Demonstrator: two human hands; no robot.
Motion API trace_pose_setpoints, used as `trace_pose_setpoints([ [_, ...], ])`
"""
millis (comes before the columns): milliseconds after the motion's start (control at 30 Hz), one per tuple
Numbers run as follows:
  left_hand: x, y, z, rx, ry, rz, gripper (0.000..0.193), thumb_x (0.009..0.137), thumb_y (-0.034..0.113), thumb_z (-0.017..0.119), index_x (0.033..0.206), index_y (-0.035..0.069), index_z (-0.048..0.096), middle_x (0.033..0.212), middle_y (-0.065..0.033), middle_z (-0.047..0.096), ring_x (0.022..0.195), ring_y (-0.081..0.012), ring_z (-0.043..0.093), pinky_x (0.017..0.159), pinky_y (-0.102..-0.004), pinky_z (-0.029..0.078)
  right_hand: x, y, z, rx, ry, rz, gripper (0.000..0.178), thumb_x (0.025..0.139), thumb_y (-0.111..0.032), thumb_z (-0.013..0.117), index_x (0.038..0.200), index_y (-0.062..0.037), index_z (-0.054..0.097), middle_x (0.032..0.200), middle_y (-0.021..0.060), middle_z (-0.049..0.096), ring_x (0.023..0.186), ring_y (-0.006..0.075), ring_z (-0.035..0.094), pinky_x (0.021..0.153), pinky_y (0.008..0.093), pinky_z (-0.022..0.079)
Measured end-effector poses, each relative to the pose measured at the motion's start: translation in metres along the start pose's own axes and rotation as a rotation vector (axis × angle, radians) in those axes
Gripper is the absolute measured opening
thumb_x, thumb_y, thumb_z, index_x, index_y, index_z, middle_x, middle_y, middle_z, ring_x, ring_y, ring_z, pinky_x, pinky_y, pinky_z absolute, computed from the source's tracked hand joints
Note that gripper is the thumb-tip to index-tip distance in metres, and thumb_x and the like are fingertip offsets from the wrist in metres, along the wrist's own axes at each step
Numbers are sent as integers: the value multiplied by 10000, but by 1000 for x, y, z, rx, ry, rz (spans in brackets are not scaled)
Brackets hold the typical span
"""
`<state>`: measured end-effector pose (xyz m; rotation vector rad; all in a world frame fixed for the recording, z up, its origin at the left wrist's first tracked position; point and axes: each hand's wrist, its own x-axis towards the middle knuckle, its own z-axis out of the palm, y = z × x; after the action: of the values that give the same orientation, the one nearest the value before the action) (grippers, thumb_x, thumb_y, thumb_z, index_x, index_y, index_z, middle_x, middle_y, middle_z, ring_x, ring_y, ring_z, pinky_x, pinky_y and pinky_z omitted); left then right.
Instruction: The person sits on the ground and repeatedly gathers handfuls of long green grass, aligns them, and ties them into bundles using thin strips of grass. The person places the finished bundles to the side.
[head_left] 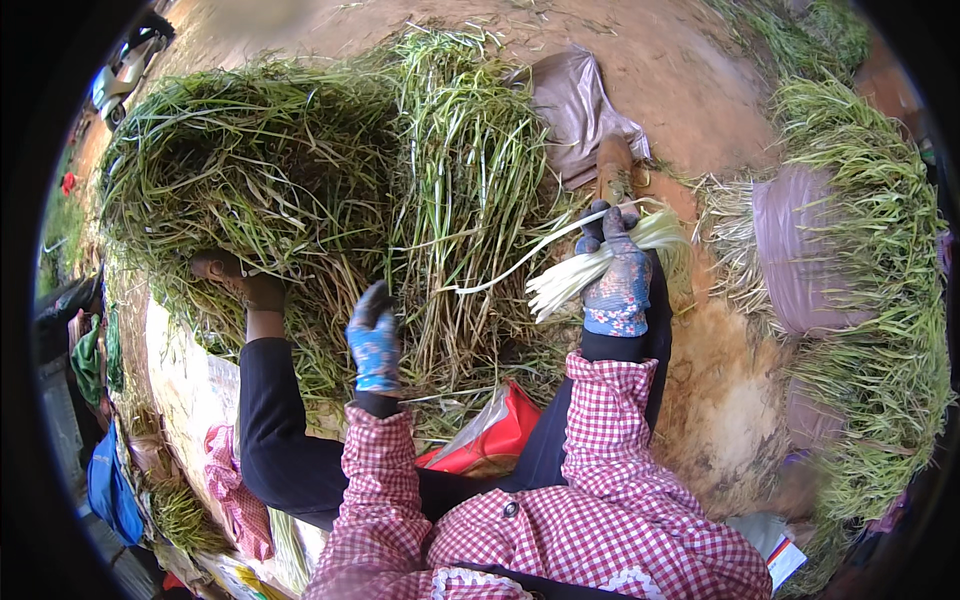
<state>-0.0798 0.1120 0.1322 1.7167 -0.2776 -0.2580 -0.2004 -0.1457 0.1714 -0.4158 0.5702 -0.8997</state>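
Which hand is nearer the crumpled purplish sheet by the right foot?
Right: the right hand, gripping pale stalks, is below the sheet in the picture; the left hand is farther off, lower and to its left.

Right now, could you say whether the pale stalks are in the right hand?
In it: the right hand grips the pale stalks, white ends protruding.

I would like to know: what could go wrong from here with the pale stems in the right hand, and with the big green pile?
First, some of the pale stems in the right hand stick out well past the others, so they might slip free; the left hand is apart from them and gives no support. Second, the left foot is at the edge of the big green pile, so shifting it could perhaps crush or scatter some stalks.
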Motion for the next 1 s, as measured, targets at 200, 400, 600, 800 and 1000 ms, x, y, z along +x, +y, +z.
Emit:
trace_pose_setpoints([
  [200,0,21,10,351,-392,357,631,740,141,740,1307,76,471,1318,-111,489,1262,-229,410,1095,-386,227,1,21,5,-22,-35,123,172,843,-42,633,925,-144,523,950,107,650,727,154,597,523,244,436],
  [400,-25,8,42,-775,-223,-206,260,811,57,660,1058,-16,630,904,-136,673,699,-160,627,658,-261,511,1,16,3,-42,25,130,175,852,-31,615,972,-127,533,972,108,646,831,186,641,540,227,469],
  [600,-7,32,101,-175,-123,147,166,812,19,648,975,-5,668,864,-82,647,746,-156,602,671,-244,474,-3,55,9,-140,-68,177,249,846,-59,630,1058,-90,503,1063,166,628,897,264,633,731,358,536],
  [800,-10,18,113,-298,-356,2,284,762,50,710,1021,1,604,881,-25,625,772,-80,558,697,-222,461,0,52,2,-178,-16,144,306,882,-68,586,1164,-103,473,978,141,640,782,222,642,620,313,505],
  [1000,68,-51,42,-67,147,-198,91,845,91,650,898,19,631,826,-35,653,726,-123,595,671,-231,480,9,52,0,76,-35,114,249,883,-197,608,1092,-82,537,788,51,594,581,110,489,459,229,374],
])
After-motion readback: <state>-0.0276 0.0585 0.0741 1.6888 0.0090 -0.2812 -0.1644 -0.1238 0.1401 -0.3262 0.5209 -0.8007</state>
